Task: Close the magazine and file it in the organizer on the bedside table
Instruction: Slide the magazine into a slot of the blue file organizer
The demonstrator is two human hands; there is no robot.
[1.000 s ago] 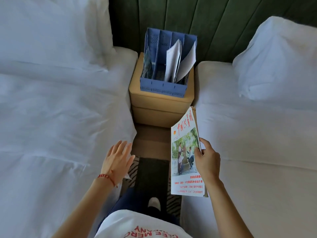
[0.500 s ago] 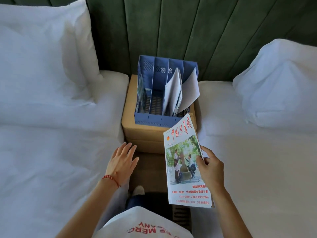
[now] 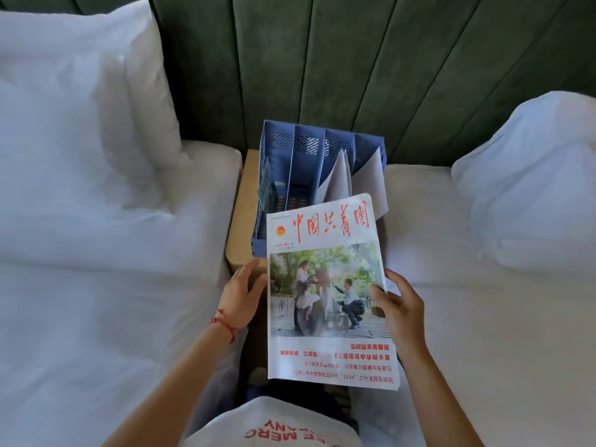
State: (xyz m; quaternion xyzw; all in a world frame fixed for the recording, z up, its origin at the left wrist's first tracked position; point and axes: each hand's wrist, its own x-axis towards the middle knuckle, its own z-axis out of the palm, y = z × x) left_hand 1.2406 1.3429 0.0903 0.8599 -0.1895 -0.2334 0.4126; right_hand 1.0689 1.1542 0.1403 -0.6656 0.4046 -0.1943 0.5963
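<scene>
The closed magazine [image 3: 329, 291], white cover with red characters and a photo, is held flat in front of me, its top edge overlapping the front of the blue organizer [image 3: 290, 162]. My right hand [image 3: 398, 308] grips its right edge, thumb on the cover. My left hand [image 3: 242, 295] is open, fingers apart, just left of the magazine's spine; whether it touches is unclear. The organizer stands on the tan bedside table [image 3: 242, 221] and has several upright slots. White papers [image 3: 338, 179] fill the right slots, while the left ones look empty.
White beds lie on both sides, each with a white pillow, left [image 3: 80, 108] and right [image 3: 529, 175]. A green padded headboard [image 3: 354, 59] rises behind the table. My legs and white shirt fill the narrow gap between the beds.
The magazine has risen and moved forward toward the organizer, now covering its front edge. My left hand came up from the left bed to the magazine's left side. I have stepped closer.
</scene>
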